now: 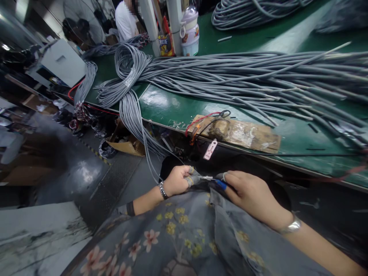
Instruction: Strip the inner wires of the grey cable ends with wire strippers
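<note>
My left hand, with grey finger covers on its thumb and forefinger, is closed in a pinch over my lap. A thin grey cable runs down from the bench towards this wrist, and its pale stripped end appears to come out between the fingertips. My right hand is closed around a small blue-handled tool, whose metal part reaches towards the left fingertips. The tool's exact kind is hidden by the fingers. Both hands are close together above the grey floral apron.
Bundled grey cables lie along the green bench. A worn wooden board with red and black wires sits at its near edge, beside a pink tag. A lidded bottle stands behind. A person is at the far left.
</note>
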`<state>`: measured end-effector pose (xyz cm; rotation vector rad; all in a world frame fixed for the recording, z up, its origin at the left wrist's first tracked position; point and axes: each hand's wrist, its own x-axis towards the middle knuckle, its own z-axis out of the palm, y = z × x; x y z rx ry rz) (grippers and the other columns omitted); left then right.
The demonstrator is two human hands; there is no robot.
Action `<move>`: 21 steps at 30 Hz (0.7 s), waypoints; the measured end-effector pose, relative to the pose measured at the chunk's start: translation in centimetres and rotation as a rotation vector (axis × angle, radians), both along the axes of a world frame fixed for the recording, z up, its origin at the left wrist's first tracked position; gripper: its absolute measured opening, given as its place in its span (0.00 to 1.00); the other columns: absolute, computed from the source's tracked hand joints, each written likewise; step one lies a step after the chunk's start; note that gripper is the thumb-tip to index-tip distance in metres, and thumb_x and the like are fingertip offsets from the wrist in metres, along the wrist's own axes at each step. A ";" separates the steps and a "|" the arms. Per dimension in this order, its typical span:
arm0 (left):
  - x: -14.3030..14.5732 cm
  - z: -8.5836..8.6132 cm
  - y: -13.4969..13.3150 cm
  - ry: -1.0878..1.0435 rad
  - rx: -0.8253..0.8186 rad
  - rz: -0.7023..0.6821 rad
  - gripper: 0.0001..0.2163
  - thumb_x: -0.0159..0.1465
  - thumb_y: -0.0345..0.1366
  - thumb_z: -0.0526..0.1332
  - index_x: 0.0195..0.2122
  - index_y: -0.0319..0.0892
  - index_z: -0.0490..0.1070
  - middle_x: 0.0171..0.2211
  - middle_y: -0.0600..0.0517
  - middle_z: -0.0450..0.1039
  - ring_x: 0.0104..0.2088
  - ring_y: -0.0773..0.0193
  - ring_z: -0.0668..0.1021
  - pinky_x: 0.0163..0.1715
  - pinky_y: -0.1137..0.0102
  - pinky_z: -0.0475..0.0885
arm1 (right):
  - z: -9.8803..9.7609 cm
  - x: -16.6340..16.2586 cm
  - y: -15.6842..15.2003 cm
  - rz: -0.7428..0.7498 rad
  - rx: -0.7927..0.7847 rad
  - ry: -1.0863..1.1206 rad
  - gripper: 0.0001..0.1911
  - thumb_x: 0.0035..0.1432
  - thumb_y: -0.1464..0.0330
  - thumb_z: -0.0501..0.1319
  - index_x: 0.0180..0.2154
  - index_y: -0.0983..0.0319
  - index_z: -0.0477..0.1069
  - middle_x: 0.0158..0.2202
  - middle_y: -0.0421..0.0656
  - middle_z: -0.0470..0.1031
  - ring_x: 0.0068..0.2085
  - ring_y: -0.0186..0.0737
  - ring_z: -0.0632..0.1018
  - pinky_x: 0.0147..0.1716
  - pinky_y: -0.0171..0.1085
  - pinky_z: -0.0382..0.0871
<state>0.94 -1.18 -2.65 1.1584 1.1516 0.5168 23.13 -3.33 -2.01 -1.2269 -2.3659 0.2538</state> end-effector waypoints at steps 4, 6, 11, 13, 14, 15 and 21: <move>0.2 0.2 -0.1 -0.026 -0.010 0.021 0.23 0.45 0.52 0.70 0.27 0.34 0.71 0.19 0.55 0.68 0.18 0.76 0.63 0.19 0.77 0.58 | 0.4 -0.1 0.0 0.044 0.182 0.030 0.14 0.58 0.72 0.48 0.21 0.58 0.60 0.20 0.41 0.68 0.23 0.37 0.70 0.24 0.34 0.61; 0.4 0.3 0.0 -0.028 -0.010 0.024 0.23 0.45 0.52 0.70 0.27 0.35 0.71 0.18 0.56 0.66 0.18 0.76 0.62 0.18 0.77 0.56 | 0.1 -0.3 -0.1 -0.015 0.195 0.055 0.14 0.58 0.72 0.48 0.21 0.58 0.61 0.20 0.41 0.69 0.23 0.37 0.71 0.24 0.34 0.62; 1.0 0.6 0.2 -0.080 0.008 -0.051 0.23 0.45 0.52 0.71 0.26 0.35 0.69 0.19 0.57 0.64 0.19 0.76 0.63 0.20 0.77 0.57 | -1.8 -0.9 -0.5 -0.229 -0.122 0.164 0.13 0.61 0.66 0.50 0.25 0.58 0.65 0.20 0.40 0.71 0.21 0.36 0.71 0.20 0.33 0.61; 1.0 0.7 0.3 -0.115 0.015 -0.083 0.23 0.44 0.51 0.71 0.25 0.35 0.69 0.21 0.56 0.66 0.22 0.75 0.65 0.23 0.77 0.60 | -2.2 -0.9 -0.5 -0.222 -0.244 0.211 0.13 0.61 0.65 0.50 0.25 0.58 0.65 0.21 0.40 0.72 0.21 0.36 0.72 0.20 0.33 0.61; 0.9 0.7 0.3 -0.118 0.013 -0.087 0.23 0.43 0.51 0.72 0.25 0.35 0.69 0.21 0.56 0.66 0.22 0.75 0.65 0.23 0.76 0.60 | -2.2 -0.8 -0.5 -0.201 -0.275 0.222 0.13 0.61 0.64 0.51 0.25 0.58 0.65 0.21 0.40 0.72 0.21 0.36 0.72 0.21 0.33 0.62; 0.8 0.7 0.3 -0.109 0.006 -0.080 0.23 0.43 0.51 0.72 0.25 0.35 0.69 0.21 0.56 0.66 0.22 0.75 0.65 0.23 0.76 0.60 | -2.2 -0.7 -0.4 -0.178 -0.282 0.226 0.14 0.61 0.64 0.50 0.25 0.58 0.65 0.21 0.40 0.72 0.21 0.36 0.72 0.21 0.33 0.62; 0.3 0.3 0.1 -0.033 -0.041 0.000 0.23 0.44 0.53 0.70 0.26 0.35 0.68 0.18 0.57 0.65 0.17 0.77 0.61 0.18 0.78 0.54 | -1.0 -0.2 -0.2 -0.100 -0.102 0.140 0.14 0.60 0.67 0.49 0.23 0.58 0.63 0.20 0.40 0.70 0.23 0.36 0.72 0.23 0.33 0.61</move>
